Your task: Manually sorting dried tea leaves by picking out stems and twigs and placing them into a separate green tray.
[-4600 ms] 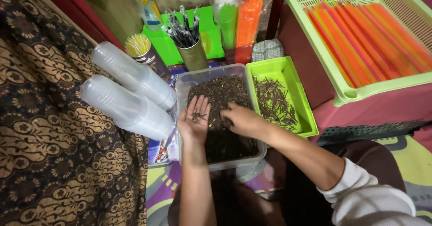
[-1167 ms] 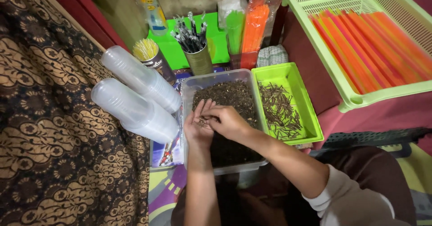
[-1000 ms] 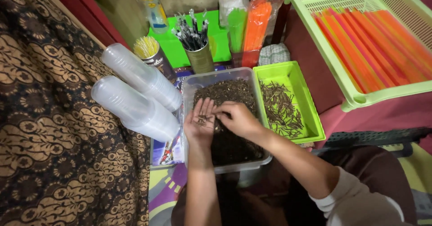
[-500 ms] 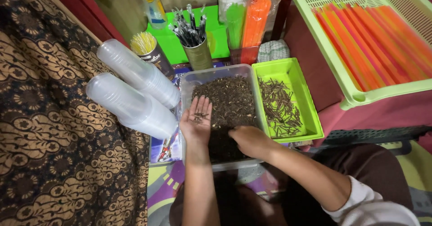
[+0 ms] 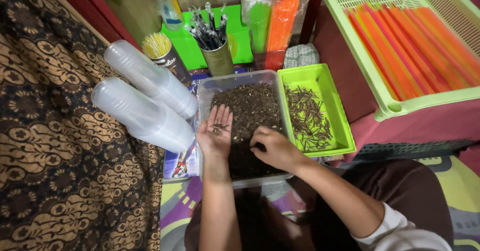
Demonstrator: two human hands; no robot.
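I am holding my left hand (image 5: 216, 133) flat and palm up over the left edge of the clear plastic tub (image 5: 210, 88), fingers spread apart, with a few dark bits (image 5: 217, 128) lying on the palm. My right hand (image 5: 272, 148) is reaching into the dark loose material (image 5: 250, 106) near the tub's front, knuckles up, fingertips curled together into it; whether they are pinching anything I cannot tell. Just beside the tub's right edge a green tray (image 5: 330, 88) is holding thin brown sticks (image 5: 307, 118). Two stacks of clear cups (image 5: 145, 106) are lying on their sides to the left, against patterned brown cloth (image 5: 55, 146). A green basket (image 5: 400, 41) of orange straws is sitting at the far right corner.
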